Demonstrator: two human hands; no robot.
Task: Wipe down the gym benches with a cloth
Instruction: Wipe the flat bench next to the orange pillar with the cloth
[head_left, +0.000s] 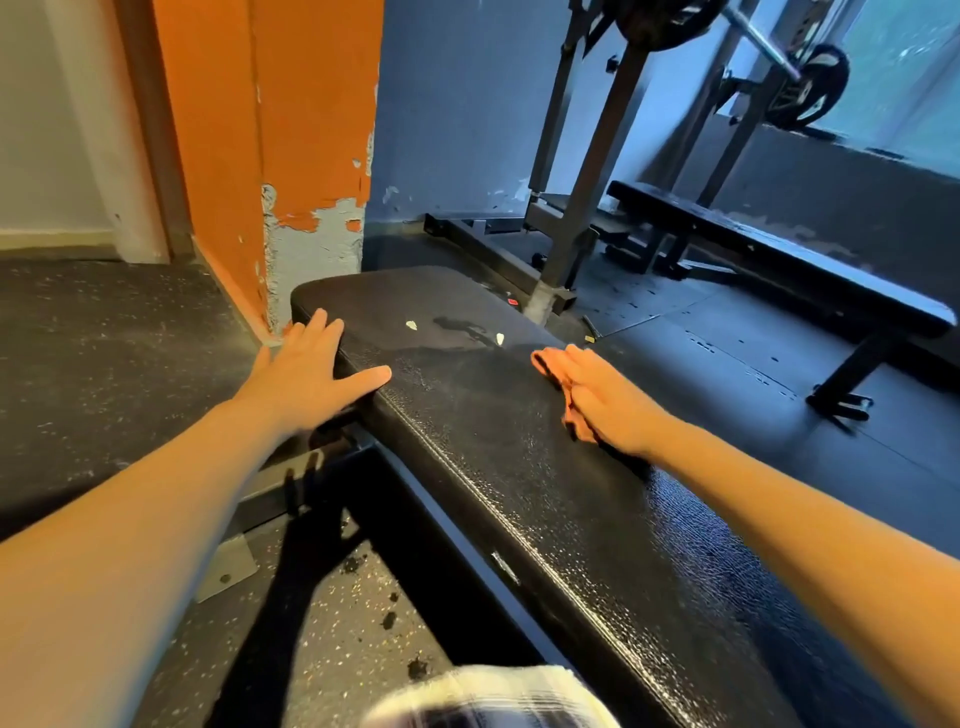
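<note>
Head view: orange cloth (558, 382) crumpled on black bench (519, 467).

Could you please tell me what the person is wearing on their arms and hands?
Nothing that I can see: no sleeves are in view, and neither the left hand nor the right hand has a glove, watch or ring.

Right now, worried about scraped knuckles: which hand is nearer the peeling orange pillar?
Left. The left hand rests on the edge of the bench pad beside the pillar; the right hand presses the cloth at its opposite edge.
</note>
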